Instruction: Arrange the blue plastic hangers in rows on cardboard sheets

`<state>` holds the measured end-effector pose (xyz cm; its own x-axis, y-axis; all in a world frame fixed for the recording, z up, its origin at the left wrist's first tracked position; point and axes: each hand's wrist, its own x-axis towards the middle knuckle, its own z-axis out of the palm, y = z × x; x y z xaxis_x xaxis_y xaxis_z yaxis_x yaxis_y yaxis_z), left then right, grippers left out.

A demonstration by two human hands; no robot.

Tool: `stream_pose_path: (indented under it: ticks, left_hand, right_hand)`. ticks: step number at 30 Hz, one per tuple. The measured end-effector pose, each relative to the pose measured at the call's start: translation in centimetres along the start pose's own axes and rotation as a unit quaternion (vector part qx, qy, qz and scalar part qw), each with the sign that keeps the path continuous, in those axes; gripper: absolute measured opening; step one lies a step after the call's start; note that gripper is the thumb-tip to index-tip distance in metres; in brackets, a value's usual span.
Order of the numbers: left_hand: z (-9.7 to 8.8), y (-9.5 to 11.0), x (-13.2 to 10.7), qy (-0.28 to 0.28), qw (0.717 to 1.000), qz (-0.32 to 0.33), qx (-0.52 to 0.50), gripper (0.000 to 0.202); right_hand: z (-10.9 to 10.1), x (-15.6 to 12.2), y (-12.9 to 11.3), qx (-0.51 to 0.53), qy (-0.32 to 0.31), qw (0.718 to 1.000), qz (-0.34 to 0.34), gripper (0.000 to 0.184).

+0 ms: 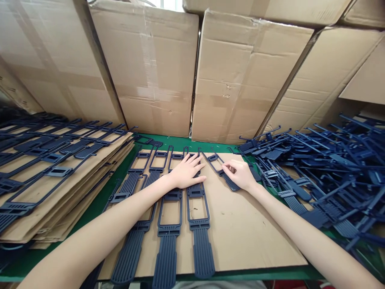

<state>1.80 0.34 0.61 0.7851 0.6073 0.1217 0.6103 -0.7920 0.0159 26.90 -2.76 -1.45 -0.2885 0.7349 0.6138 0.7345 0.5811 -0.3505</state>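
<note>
Here's the blue plastic piece (221, 170), lying askew on the far part of the cardboard sheet (246, 233), its far end pointing left and away, not yet squared up with its neighbours. The right hand (240, 174) has it pinched between thumb and fingertips at about its middle, fingers curled in close. Just to the left, the left hand (186, 172) lies flat and open, fingers spread, palm down on the far ends of the laid pieces; it grips nothing and only presses. Those laid pieces (168, 216) run in a tidy row, side by side, long way near to far, covering the left half of the sheet. The right half is bare cardboard, so by my reckoning this layer is about half filled, with several places to go. Plenty of stock too: a loose heap of pieces (331, 172) sprawls on the right, touching the sheet's edge. On the left sits a stack of filled sheets (60, 188), pieces on top, which looks like layers already done. Green tabletop (99, 204) shows between stack and sheet, and big cardboard boxes (156, 72) wall off the far side.
</note>
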Motion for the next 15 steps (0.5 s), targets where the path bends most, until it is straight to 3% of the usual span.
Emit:
stream_pose_path:
  ticks: [9,15]
  left_hand:
    - [0.0,-0.2,0.1,-0.002,1.000,0.005,0.005,0.067]
    - [0.0,-0.1,0.1,-0.007,1.000,0.004,0.012,0.067]
  right_hand:
    - [-0.6,-0.2,-1.6,0.041,-0.033,0.997,-0.050,0.025]
    - [-0.3,-0.4,-1.4,0.052,-0.030,0.996,-0.064,0.023]
